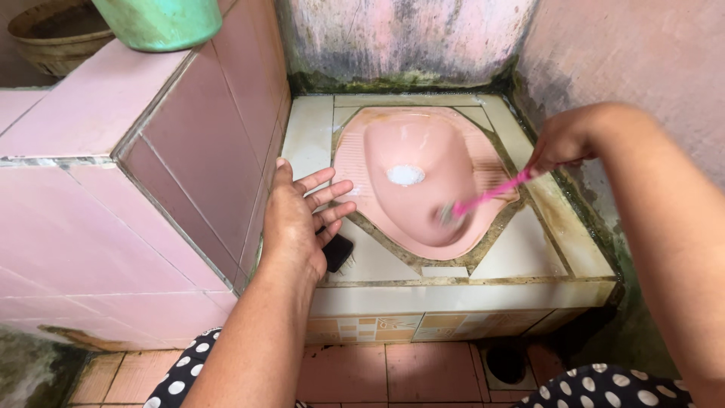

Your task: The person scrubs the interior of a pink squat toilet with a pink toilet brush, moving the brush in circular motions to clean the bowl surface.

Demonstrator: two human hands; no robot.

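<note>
One pink brush (483, 200) slants head-down-left into squat toilet (411, 177).

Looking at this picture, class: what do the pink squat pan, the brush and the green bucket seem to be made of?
Squat toilet pan: probably glazed ceramic, smooth with a soft sheen.
Pink toilet brush, held by the right hand: likely plastic, judging by its thin, bright, uniform handle; the bristle end is blurred.
Green bucket: apparently plastic, matte and evenly coloured.
</note>
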